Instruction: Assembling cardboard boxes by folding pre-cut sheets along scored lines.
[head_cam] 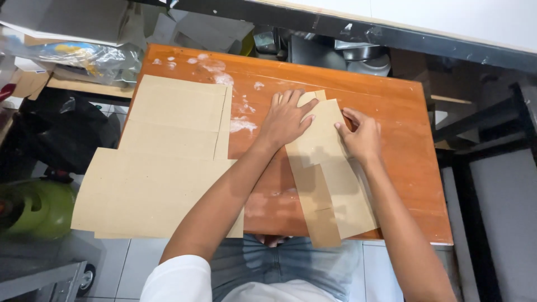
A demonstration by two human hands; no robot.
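Note:
A flat brown cardboard box blank [330, 184] lies lengthwise on the orange wooden table [403, 140], its near end hanging over the front edge. My left hand [286, 118] presses flat on the blank's far left part, fingers spread. On the blank's right edge, my right hand [361, 137] rests with fingers curled on the cardboard. Both hands touch the same piece.
A stack of larger flat cardboard blanks [168, 162] covers the table's left side and overhangs it. White smears mark the tabletop. Plastic-wrapped goods [84, 56] lie far left, metal bowls [363, 59] behind the table, a green gas cylinder [39, 207] on the floor at left.

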